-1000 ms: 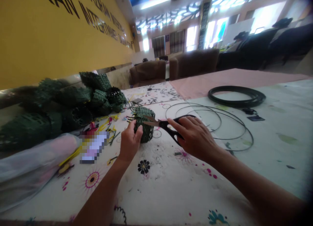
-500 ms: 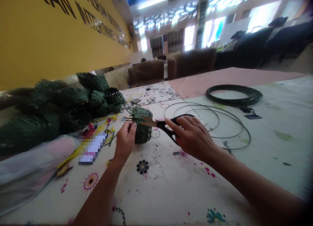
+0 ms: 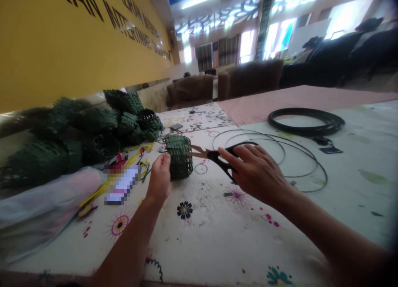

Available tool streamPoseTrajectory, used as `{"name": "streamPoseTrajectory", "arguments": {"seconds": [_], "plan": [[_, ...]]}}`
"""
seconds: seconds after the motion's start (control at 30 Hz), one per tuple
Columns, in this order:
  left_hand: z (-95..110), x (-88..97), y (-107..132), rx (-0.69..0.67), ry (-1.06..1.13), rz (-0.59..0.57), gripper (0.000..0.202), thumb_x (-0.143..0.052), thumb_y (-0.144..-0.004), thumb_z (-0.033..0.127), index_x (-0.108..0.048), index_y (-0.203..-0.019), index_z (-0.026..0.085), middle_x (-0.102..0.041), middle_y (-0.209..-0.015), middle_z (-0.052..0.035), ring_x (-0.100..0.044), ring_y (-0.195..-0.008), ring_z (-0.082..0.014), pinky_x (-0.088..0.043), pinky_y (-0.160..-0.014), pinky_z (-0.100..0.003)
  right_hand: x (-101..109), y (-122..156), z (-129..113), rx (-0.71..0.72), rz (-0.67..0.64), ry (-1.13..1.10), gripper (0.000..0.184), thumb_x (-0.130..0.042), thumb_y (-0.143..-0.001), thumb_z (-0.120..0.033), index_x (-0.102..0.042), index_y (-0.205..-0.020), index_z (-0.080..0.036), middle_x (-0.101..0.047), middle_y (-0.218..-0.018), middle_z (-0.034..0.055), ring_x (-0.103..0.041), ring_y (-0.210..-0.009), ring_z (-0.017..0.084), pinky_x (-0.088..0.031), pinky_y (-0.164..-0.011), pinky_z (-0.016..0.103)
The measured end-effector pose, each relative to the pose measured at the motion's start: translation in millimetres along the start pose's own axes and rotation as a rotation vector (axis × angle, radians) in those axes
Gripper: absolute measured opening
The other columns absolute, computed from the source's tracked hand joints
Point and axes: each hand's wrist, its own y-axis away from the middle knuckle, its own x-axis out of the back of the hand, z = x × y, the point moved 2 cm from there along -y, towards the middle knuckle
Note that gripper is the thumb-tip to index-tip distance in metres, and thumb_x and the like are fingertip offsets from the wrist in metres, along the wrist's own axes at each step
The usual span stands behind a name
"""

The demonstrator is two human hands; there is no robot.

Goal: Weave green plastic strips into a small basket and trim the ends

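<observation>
A small dark green woven basket [image 3: 179, 156] stands on the flowered tablecloth [image 3: 211, 233] in the middle of the view. My left hand [image 3: 160, 177] is closed on its near left side and steadies it. My right hand [image 3: 256, 173] grips the black handles of a pair of scissors [image 3: 214, 155]. The scissor blades are slightly apart and their tips touch the basket's right side near the rim.
A heap of green woven baskets [image 3: 77, 133] lies at the left along the yellow wall, with yellow and pink scraps [image 3: 137, 156] in front. A clear plastic bag [image 3: 37, 208] lies at the near left. Thin wire loops [image 3: 280, 154] and a black coil [image 3: 306, 121] lie at the right. Brown chairs [image 3: 217, 86] stand behind.
My left hand has shifted its hold lower on the basket's left side. The scissors have moved slightly up against the basket's right side. The view has shifted a little.
</observation>
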Motion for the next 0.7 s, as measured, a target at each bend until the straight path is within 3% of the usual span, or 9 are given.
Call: {"name": "streamPoseTrajectory", "arguments": {"seconds": [0.1, 0.3, 0.47, 0.7], "plan": [[0.3, 3.4, -5.7, 0.043, 0.092, 0.009, 0.037, -0.075, -0.072, 0.047, -0.060, -0.083, 0.016, -0.060, -0.078, -0.0002, -0.055, -0.077, -0.0140, -0.044, -0.073, -0.025, -2.2, 0.0, 0.6, -0.022, -0.012, -0.105, 0.055, -0.055, -0.080, -0.006, -0.053, -0.135, -0.014, -0.064, -0.100, 0.0122, -0.057, -0.088, 0.026, -0.045, -0.075, 0.039], [-1.3, 0.9, -4.3, 0.112, 0.178, 0.013, 0.042, -0.082, -0.064, 0.046, -0.062, -0.087, 0.016, -0.062, -0.075, 0.0006, -0.058, -0.071, -0.0143, -0.046, -0.065, -0.026, -11.8, 2.0, -6.2, -0.031, -0.015, -0.117, 0.057, -0.054, -0.080, -0.005, -0.052, -0.135, -0.016, -0.065, -0.099, 0.0119, -0.056, -0.088, 0.025, -0.045, -0.077, 0.038], [-5.5, -0.8, -3.2, 0.167, 0.246, 0.020, 0.035, -0.083, -0.063, 0.035, -0.061, -0.084, 0.017, -0.062, -0.075, 0.0023, -0.056, -0.064, -0.0109, -0.043, -0.059, -0.022, -12.8, 2.6, -9.2, -0.015, 0.011, -0.091, 0.055, -0.053, -0.079, -0.003, -0.053, -0.134, -0.013, -0.065, -0.098, 0.0117, -0.056, -0.087, 0.024, -0.044, -0.077, 0.037], [-6.8, -6.3, 0.6, 0.184, 0.298, 0.035, 0.029, -0.079, -0.068, 0.033, -0.060, -0.083, 0.016, -0.065, -0.082, -0.0003, -0.058, -0.071, -0.0121, -0.045, -0.065, -0.023, -10.1, 1.6, -9.8, -0.019, 0.010, -0.078, 0.054, -0.053, -0.081, -0.004, -0.053, -0.133, -0.016, -0.065, -0.096, 0.0106, -0.054, -0.085, 0.023, -0.043, -0.077, 0.036]]}}
